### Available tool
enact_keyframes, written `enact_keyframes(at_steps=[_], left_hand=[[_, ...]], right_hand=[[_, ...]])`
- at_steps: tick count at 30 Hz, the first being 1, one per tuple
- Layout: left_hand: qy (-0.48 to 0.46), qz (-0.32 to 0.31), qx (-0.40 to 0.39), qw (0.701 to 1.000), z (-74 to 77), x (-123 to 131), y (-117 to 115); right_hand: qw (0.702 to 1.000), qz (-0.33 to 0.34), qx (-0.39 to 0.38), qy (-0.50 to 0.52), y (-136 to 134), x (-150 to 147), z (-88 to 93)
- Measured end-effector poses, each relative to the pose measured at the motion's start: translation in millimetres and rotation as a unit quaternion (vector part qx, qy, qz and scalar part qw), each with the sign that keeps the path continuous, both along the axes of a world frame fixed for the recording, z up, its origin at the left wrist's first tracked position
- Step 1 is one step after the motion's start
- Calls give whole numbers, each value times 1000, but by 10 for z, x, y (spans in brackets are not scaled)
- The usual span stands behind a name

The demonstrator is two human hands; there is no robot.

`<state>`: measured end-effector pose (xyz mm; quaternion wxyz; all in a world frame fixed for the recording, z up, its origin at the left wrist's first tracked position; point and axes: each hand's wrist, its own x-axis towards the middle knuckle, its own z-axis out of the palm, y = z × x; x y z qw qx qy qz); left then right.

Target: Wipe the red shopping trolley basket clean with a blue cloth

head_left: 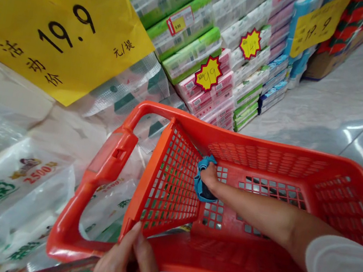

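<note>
Blue cloth (202, 181) bunched under right hand (210, 176) fingers, inside red basket (250, 263).

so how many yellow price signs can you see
4: a big yellow sign top left, two starburst tags on the stacked packs, one yellow sign top right. A small shelf tag has yellow too; others may be hidden.

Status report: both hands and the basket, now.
Left hand grips the near rim of the red basket. Right hand inside, pressing a blue cloth to the basket's end wall. Tissue packs stacked beyond; nothing blocking.
</note>
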<state>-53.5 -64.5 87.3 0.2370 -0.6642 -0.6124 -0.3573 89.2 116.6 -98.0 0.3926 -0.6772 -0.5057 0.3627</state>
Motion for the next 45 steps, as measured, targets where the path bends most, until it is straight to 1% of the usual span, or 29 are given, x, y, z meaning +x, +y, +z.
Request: enact_keyframes(at_steps=[2,5,7,9,10,12,14,15,17,18,20,22,24,25,27,30,33,35,37,39,40,43,45], left_hand=[[-6,13,6,1000,-6,18,2],[-3,28,23,999,2,62,10],[0,31,21,999,11,81,16],[1,33,16,999,15,82,19],[2,35,15,999,15,77,20],[5,38,7,999,14,62,20],[17,44,-3,999,16,50,18],[28,47,-3,999,19,49,16],[55,47,3,997,32,57,11],[67,44,8,997,40,66,8],[83,30,14,996,53,88,7],[92,11,21,995,58,108,12],[97,-4,35,995,51,119,25],[98,-8,40,994,44,120,34],[96,-8,45,994,28,116,52],[104,-13,46,993,9,105,74],[115,-29,52,992,0,101,88],[113,-36,57,991,-5,108,98],[102,-43,57,992,-10,122,109],[87,-50,54,993,-14,141,123],[78,-52,55,994,-14,151,131],[58,-48,59,995,-10,183,155],[56,-51,64,995,-1,194,167]], right_hand=[[1000,7,-22,-19,23,6,-68],[997,36,-50,-49,21,14,-97],[991,60,-92,-74,-65,19,-137],[982,96,-132,-99,-254,8,-190],[976,125,-141,-109,-387,-2,-212],[960,210,-136,-125,-698,-14,-235],[933,317,-108,-135,-986,16,-233],[915,369,-87,-138,-1085,57,-227],[884,442,-43,-147,-1135,191,-219],[875,459,-22,-155,-1078,280,-218],[874,450,8,-184,-832,473,-218],[889,400,17,-224,-508,642,-215],[903,339,8,-265,-245,757,-204],[907,314,1,-282,-171,796,-196],[908,285,-18,-306,-150,865,-181],[907,262,-53,-327,-335,1072,-160],[903,243,-95,-342,-556,1482,-109],[893,248,-127,-352,-683,1768,-38],[880,270,-157,-358,-821,1935,62],[865,306,-175,-357,-992,1907,173],[857,331,-178,-353,-1089,1822,224],[829,423,-175,-323,-1362,1443,330],[810,464,-173,-314,-1462,1288,370]])
